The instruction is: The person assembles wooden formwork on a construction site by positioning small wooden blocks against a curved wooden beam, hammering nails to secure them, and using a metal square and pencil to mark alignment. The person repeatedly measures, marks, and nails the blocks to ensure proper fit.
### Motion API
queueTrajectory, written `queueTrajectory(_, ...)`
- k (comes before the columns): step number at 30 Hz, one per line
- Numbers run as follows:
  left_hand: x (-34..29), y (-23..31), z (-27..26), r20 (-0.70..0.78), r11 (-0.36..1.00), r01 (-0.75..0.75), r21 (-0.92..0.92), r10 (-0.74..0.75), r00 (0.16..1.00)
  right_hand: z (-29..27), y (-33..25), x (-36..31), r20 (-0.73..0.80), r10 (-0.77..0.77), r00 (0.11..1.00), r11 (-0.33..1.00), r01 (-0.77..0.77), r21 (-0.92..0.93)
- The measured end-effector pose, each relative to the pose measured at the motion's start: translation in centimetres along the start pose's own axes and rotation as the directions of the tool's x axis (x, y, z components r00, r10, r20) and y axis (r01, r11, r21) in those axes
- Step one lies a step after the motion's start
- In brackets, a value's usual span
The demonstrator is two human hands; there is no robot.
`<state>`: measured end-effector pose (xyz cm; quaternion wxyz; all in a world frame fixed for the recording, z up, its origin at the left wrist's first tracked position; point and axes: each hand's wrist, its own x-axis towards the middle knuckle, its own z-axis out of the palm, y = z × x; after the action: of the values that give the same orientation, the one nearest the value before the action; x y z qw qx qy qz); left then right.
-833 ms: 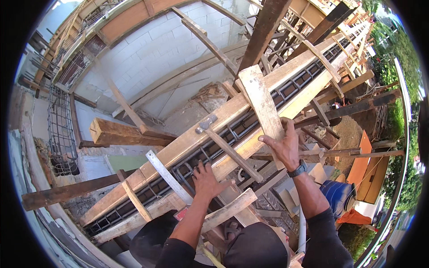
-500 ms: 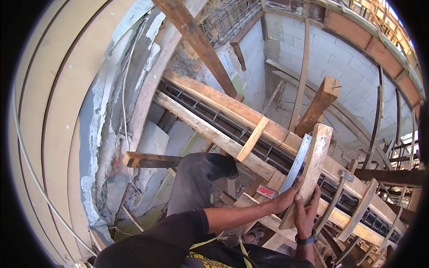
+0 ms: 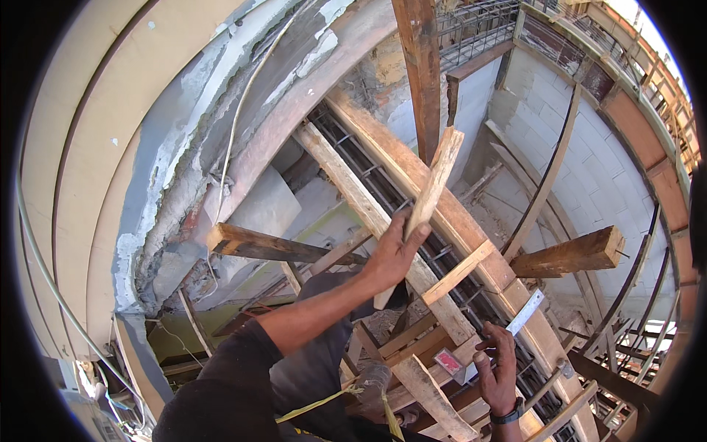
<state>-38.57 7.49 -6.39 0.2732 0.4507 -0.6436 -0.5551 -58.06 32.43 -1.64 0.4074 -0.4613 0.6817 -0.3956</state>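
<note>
My left hand (image 3: pixel 398 254) is closed around a short wooden plank (image 3: pixel 436 175), which lies slantwise across the beam formwork (image 3: pixel 394 166). Steel reinforcing bars (image 3: pixel 368 177) run inside the formwork between its two side boards. Over the lower right part of the formwork is my right hand (image 3: pixel 499 372), its fingers loosely bent and apart with nothing in them. A flat metal ruler-like strip (image 3: pixel 526 313) rests across the boards beside it, its middle hidden behind the fingers. A narrow wooden cross-piece (image 3: pixel 458 271) bridges the formwork between my hands.
A hammer (image 3: pixel 564 370) lies on the formwork right of my right hand, and a red and white packet (image 3: pixel 447 361) sits left of it. Timber posts (image 3: pixel 420 81) and a thick beam end (image 3: pixel 589 254) jut out nearby. Beyond the formwork drops a block-walled pit (image 3: pixel 574 140).
My left hand has carried the plank leftward and up along the formwork. My right hand has let go of the plank. The metal strip now rests across the boards. The view has shifted.
</note>
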Motion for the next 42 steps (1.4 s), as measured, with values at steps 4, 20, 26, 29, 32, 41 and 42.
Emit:
queueTrajectory(4,10.5,-4.6,-10.8,-0.208,0.673,0.040,0.739,0.171,0.963,-1.3,0.9,-0.8,-0.076,0.227,0.971,0.969,-0.218,0.113)
queueTrajectory(20,24.2,-16.2,-21.0,-0.432,0.354,0.317,0.880,0.319,0.844,-2.7,4.4,-0.1,-0.037,0.474,0.880,0.875,-0.475,-0.097)
queueTrajectory(26,23.2,-15.4,-20.9,-0.373,0.308,0.254,0.917,0.430,0.822,-2.3,4.7,-0.5,-0.045,0.447,0.894,0.891,-0.449,-0.069)
queueTrajectory(29,23.0,-13.1,-21.8,-0.350,0.331,0.236,0.914,0.349,0.869,-2.1,4.2,-0.8,-0.031,0.460,0.887,0.883,-0.461,-0.094)
queueTrajectory(32,23.6,-10.6,-23.6,-0.357,0.375,0.243,0.895,0.273,0.893,-1.7,5.0,-0.9,-0.086,0.438,0.895,0.896,-0.442,-0.043)
queueTrajectory(41,25.7,-13.2,-26.1,-0.314,0.301,0.269,0.915,0.112,0.943,-1.0,5.3,-0.1,-0.061,0.433,0.899,0.899,-0.436,-0.036)
queueTrajectory(42,25.3,-13.7,-26.0,-0.278,0.278,0.235,0.931,0.125,0.952,-1.0,5.4,0.0,-0.066,0.436,0.897,0.898,-0.439,-0.036)
